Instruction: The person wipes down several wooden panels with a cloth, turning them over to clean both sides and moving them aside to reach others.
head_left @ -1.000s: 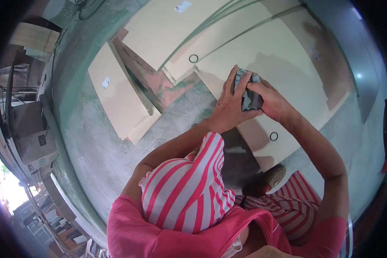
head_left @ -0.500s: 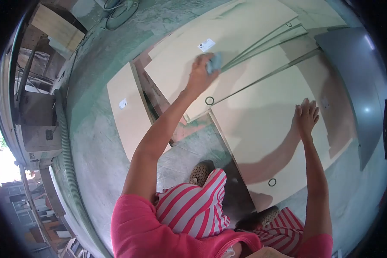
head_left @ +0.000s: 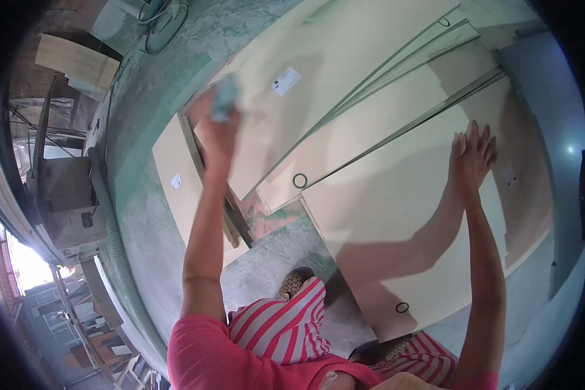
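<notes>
My left hand (head_left: 216,133), smeared by motion, grips a bunched blue-grey cloth (head_left: 225,97) over the left end of a large pale board (head_left: 276,117). That board carries a white label (head_left: 286,81), just right of the hand. My right hand (head_left: 474,156) lies on another pale board (head_left: 403,201) with its fingers stretched out. Dark green rings lie on the boards, one ring (head_left: 299,181) near the middle and a second ring (head_left: 402,307) close to the front edge.
A narrower labelled board (head_left: 175,156) lies at the left. At the right is a shiny dark grey sheet (head_left: 546,117). A ribbed hose (head_left: 110,227) runs along the floor beside a machine box (head_left: 68,188). My shoe (head_left: 297,281) stands near the boards' front edges.
My left hand has swept left with the cloth, from beside the label to the board's left end. The right hand stays on its board. The view has shifted slightly.
</notes>
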A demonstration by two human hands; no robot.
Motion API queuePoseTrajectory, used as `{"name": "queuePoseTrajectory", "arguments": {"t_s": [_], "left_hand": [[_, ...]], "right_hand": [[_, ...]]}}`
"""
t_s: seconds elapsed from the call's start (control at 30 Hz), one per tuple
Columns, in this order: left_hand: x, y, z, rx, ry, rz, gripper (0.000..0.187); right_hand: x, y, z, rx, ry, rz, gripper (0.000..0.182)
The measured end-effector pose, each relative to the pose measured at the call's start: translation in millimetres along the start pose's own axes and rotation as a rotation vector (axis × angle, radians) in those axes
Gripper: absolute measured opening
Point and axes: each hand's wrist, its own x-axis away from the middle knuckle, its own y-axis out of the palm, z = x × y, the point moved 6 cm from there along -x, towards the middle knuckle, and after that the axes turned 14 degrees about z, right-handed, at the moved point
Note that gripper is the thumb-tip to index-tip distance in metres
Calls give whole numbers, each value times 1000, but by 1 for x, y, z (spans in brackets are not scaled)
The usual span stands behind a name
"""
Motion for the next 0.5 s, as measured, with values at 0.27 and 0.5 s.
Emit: {"name": "queuePoseTrajectory", "arguments": {"t_s": [0.27, 0.5], "left_hand": [[-27, 289, 78, -87, 473, -398, 37], [-130, 135, -139, -828, -17, 0, 36]], "right_hand": [[-7, -5, -3, 18, -32, -52, 48], [-14, -11, -5, -31, 23, -121, 48]]}}
